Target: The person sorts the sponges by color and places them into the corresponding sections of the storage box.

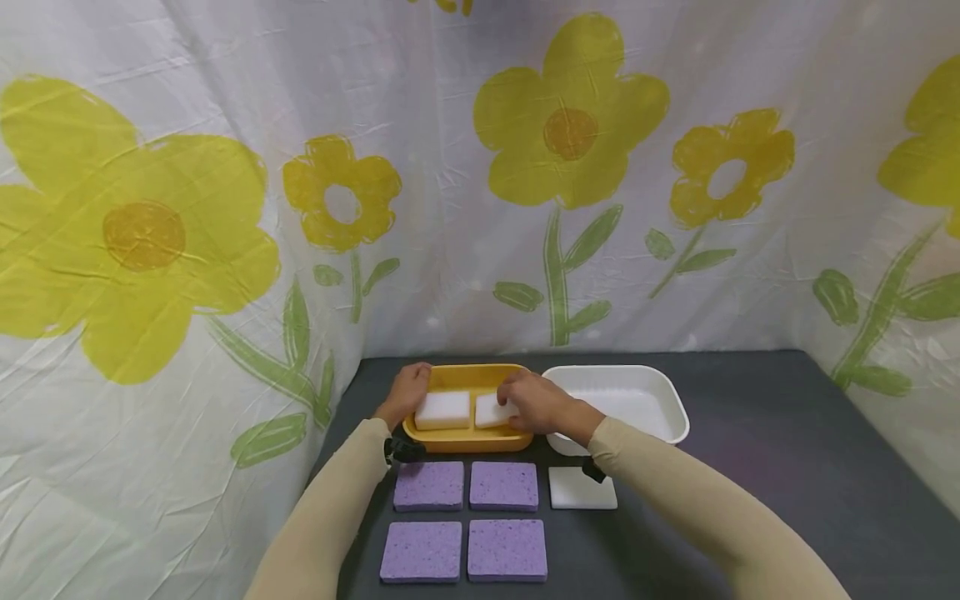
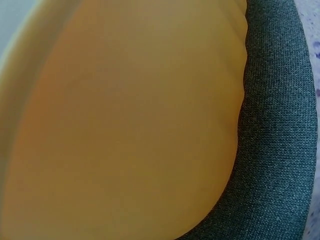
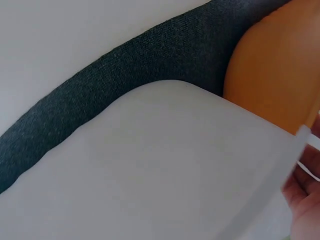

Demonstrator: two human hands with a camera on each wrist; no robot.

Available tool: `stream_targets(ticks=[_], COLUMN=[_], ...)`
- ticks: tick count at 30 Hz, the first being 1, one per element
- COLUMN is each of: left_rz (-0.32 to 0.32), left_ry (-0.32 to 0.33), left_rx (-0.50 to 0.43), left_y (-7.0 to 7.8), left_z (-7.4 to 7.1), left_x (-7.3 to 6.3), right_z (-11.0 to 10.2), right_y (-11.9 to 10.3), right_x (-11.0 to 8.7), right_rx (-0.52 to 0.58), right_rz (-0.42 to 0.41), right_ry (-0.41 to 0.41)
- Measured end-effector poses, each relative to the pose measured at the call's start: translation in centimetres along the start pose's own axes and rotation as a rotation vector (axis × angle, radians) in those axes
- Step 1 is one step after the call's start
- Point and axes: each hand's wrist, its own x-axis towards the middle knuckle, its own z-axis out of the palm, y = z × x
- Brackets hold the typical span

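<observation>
A yellow-orange divided tray [image 1: 465,446] lies at the back of the table with a white sponge [image 1: 442,410] in its left compartment and another white sponge [image 1: 491,412] in the right one. My left hand [image 1: 408,390] grips the tray's left rim. Over the right compartment, my right hand [image 1: 536,402] pinches the right sponge with curled fingers. The tray's outer wall [image 2: 130,120] fills most of the left wrist view. In the right wrist view, part of my right hand [image 3: 306,200] shows at the edge, beyond a white tray [image 3: 150,165].
The white tray [image 1: 622,392] stands right beside the yellow one, under my right forearm. Several purple speckled sponges [image 1: 429,485] lie in two rows on the dark table [image 1: 750,433]. A white sponge [image 1: 582,488] lies right of the back row. A flowered curtain [image 1: 442,275] hangs behind.
</observation>
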Motion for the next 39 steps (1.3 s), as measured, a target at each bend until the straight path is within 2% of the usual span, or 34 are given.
stream_targets(ticks=[11, 18, 29, 33, 39], left_rz=[0.001, 0.008, 0.016, 0.014, 0.016], left_ry=[-0.001, 0.001, 0.009, 0.013, 0.004], left_rx=[0.0, 0.001, 0.009, 0.012, 0.017], left_y=[-0.1, -0.1, -0.1, 0.0, 0.0], left_z=[0.1, 0.1, 0.1, 0.1, 0.1], left_x=[0.0, 0.0, -0.2, -0.3, -0.1], right_z=[0.6, 0.8, 1.1, 1.1, 1.1], right_y=[-0.4, -0.4, -0.4, -0.3, 0.0], right_x=[0.8, 0.7, 0.6, 0.5, -0.1], right_rx=[-0.005, -0.013, 0.009, 0.025, 0.041], right_rz=[0.089, 0.058, 0.074, 0.074, 0.028], right_ry=[-0.085, -0.082, -0.077, -0.049, 0.034])
